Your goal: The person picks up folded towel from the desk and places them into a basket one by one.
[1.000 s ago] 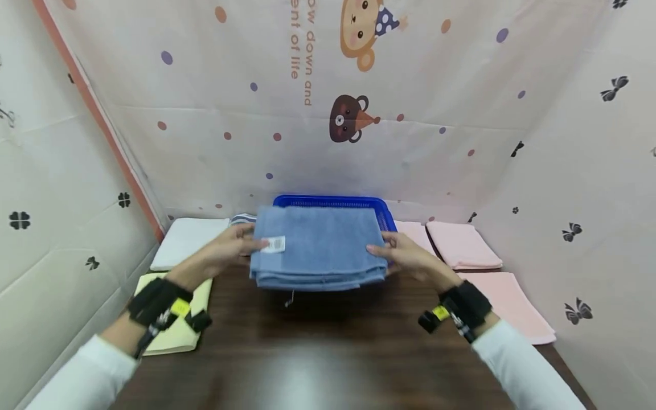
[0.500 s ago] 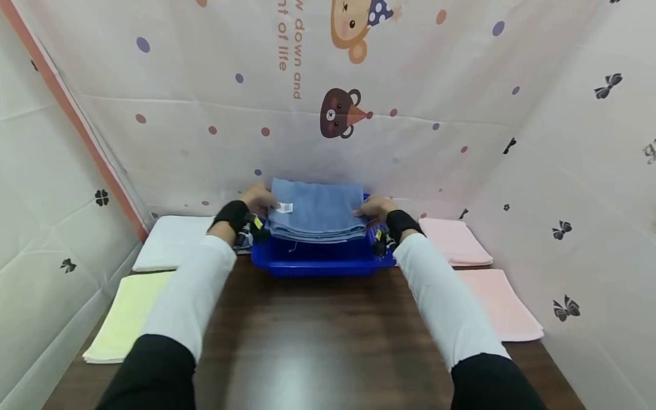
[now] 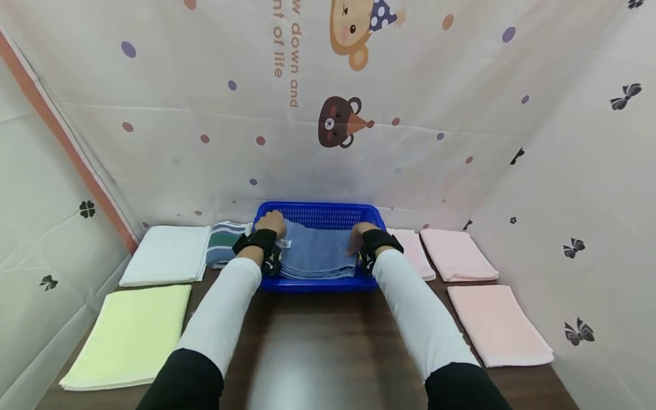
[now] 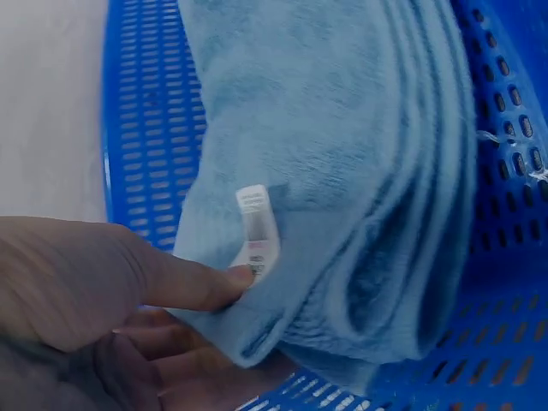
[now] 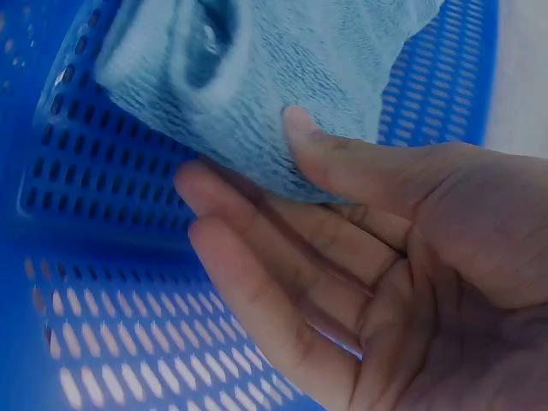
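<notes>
A folded blue towel (image 3: 318,247) with a white tag (image 4: 259,227) lies inside a blue perforated plastic basket (image 3: 320,286). At its left end, my left hand (image 3: 271,222) pinches the towel, thumb over the tag and fingers underneath. My right hand (image 3: 360,232) holds the opposite end; in the right wrist view its thumb (image 5: 330,163) lies on top of the cloth while the fingers (image 5: 265,295) extend below the edge. Several folded layers of the towel show in the left wrist view.
Left of the basket are a striped towel (image 3: 224,244), a white towel (image 3: 166,255) and a yellow towel (image 3: 130,336). Pink towels (image 3: 499,324) lie on the right. A printed cloth backdrop (image 3: 205,108) rises behind the dark wooden table (image 3: 318,353).
Both hands have carried the blue towel away from me and lowered it into the basket. The basket, earlier mostly hidden behind the towel, now shows its back wall.
</notes>
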Demonstrator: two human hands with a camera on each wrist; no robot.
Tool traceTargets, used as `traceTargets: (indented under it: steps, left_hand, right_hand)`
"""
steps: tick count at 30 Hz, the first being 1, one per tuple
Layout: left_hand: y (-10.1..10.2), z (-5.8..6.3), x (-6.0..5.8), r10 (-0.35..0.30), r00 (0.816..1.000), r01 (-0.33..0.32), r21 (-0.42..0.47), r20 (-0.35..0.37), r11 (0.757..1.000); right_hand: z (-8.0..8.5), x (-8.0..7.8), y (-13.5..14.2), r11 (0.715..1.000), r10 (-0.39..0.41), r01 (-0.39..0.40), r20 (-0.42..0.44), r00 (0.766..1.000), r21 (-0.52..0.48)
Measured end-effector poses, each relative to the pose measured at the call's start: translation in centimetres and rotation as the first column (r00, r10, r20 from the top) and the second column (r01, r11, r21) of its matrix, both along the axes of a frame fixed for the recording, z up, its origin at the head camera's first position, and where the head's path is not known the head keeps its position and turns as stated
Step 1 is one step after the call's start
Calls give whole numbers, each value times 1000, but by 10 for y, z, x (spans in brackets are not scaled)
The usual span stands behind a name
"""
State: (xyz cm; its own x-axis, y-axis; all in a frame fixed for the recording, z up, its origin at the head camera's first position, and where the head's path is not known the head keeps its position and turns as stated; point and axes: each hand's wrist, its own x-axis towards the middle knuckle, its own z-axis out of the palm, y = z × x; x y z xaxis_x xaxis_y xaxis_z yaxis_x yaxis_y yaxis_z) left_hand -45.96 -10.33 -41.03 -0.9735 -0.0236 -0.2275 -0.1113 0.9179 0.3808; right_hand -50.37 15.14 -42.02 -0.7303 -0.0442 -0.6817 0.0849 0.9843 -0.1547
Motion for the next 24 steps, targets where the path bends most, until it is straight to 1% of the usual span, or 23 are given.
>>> traceTargets:
  steps: [1,2,3,4,5,6,7,9,10,12,13,14,15,16,18,19,20,21,22,23,24]
  left_hand:
    - [2,-3,1,11,1000,-11,-10,7,1000]
    - [4,-5,1,20,1000,-20,-19,18,1000]
    - [6,-6,2,19,999,-18,-30,35,999]
    - [7,-7,3,13,999,-11,-45,50,999]
    - [9,-7,5,-1,998,5,-67,65,998]
    - [10,-7,6,-15,997,22,-88,78,996]
    - [11,-8,6,-30,995,40,-108,91,993]
    - [12,-9,8,-59,992,73,-138,108,988]
    - [13,-9,9,-71,991,89,-153,117,984]
    - [15,-9,10,-86,989,106,-173,123,979]
    - [16,-9,11,-94,988,115,-184,122,976]
    - [17,-8,12,-98,987,121,-190,125,974]
    - [17,-8,12,-105,986,129,-194,128,972]
    - [17,-7,11,-109,985,134,-192,135,972]
    - [16,-4,11,-125,983,150,-192,132,970]
    - [14,-2,11,-133,983,157,-192,128,969]
    - [11,1,10,-142,983,162,-186,115,969]
    - [7,4,10,-154,984,168,-175,89,970]
    - [3,7,11,-166,985,173,-168,53,971]
    - [-3,11,12,-180,984,179,-160,7,971]
    - [-9,14,13,-193,980,185,-142,-44,972]
  right_hand:
    - [23,27,-9,1000,-25,25,9,1000,6]
    - [41,51,-17,998,-69,69,-5,998,9]
    - [50,64,-19,996,-91,91,-23,996,-10]
    - [50,69,-17,992,-119,118,-51,992,-34]
    - [46,69,-14,981,-177,172,-50,983,-87]
    - [36,64,-8,966,-230,222,-54,972,-131]
    - [35,66,-7,949,-283,274,-37,958,-155]
    - [34,73,-6,928,-336,325,-36,941,-180]
    - [35,77,-7,911,-372,361,-20,928,-200]
    - [40,86,-8,896,-404,396,0,915,-200]
    - [44,92,-10,906,-391,384,-8,920,-177]
    - [43,92,-10,911,-386,377,-21,922,-169]
    - [45,95,-10,908,-388,380,-16,921,-176]
    - [49,98,-10,897,-406,397,-6,914,-194]
    - [53,107,-9,881,-408,385,-29,913,-274]
    - [52,108,-6,874,-403,370,-47,914,-315]
    - [47,102,-2,880,-376,340,-50,925,-332]
    - [44,93,4,892,-327,293,-43,944,-345]
    - [42,87,8,908,-291,252,-71,954,-335]
    - [39,80,12,929,-248,200,-123,961,-310]
    - [35,70,15,959,-196,150,-180,964,-241]
